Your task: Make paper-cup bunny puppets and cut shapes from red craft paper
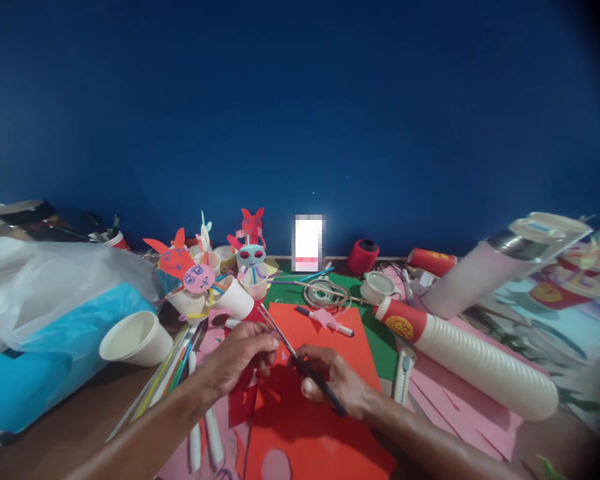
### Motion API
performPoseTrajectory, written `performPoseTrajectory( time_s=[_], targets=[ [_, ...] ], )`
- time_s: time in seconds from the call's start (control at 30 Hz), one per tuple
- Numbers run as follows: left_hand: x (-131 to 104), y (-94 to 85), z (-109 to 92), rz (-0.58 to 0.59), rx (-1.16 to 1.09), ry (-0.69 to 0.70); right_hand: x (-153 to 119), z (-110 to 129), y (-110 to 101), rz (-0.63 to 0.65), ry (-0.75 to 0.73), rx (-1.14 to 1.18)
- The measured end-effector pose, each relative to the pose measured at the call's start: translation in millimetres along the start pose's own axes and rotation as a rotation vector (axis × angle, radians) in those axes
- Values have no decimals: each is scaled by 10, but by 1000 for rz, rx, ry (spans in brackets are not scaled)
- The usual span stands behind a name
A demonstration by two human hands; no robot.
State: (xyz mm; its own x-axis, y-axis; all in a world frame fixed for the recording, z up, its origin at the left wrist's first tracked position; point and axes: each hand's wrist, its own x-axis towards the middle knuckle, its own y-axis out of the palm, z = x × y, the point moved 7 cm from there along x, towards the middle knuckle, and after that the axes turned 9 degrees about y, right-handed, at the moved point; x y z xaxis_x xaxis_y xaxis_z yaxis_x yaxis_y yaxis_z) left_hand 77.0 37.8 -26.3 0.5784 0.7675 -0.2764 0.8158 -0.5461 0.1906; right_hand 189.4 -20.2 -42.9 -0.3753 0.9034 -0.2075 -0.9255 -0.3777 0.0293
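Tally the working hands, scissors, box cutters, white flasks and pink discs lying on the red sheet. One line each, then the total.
Hands: 2, left hand and right hand
Scissors: 1
Box cutter: 1
White flask: 1
Pink disc: 1
Total: 6

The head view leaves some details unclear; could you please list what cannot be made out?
In the head view:
Left hand: whether it pinches anything small, hidden by its curled fingers.
Scissors: part of the black handles, covered by the right hand.
White panel: any content, lost to pixelation.
Pink disc: its lower part, cut off by the bottom edge.
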Motion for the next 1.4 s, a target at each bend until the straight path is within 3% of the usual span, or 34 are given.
performPoseTrajectory(
  time_s=[0.1, 0.3, 0.67, 1.4],
  targets=[
    [-17, 27, -37, 23, -2, 39, 9, -17, -13, -15, -11, 56],
    [-46, 59, -78, -65, 2, 74, 23, -61, -3, -30, -51, 122],
    [-3, 20, -85, -159, 23, 138, -15, 16, 15, -11, -35, -1],
    [19, -18, -95, -47, 103, 107, -16, -4, 19, 24, -4, 45]
  ],
)
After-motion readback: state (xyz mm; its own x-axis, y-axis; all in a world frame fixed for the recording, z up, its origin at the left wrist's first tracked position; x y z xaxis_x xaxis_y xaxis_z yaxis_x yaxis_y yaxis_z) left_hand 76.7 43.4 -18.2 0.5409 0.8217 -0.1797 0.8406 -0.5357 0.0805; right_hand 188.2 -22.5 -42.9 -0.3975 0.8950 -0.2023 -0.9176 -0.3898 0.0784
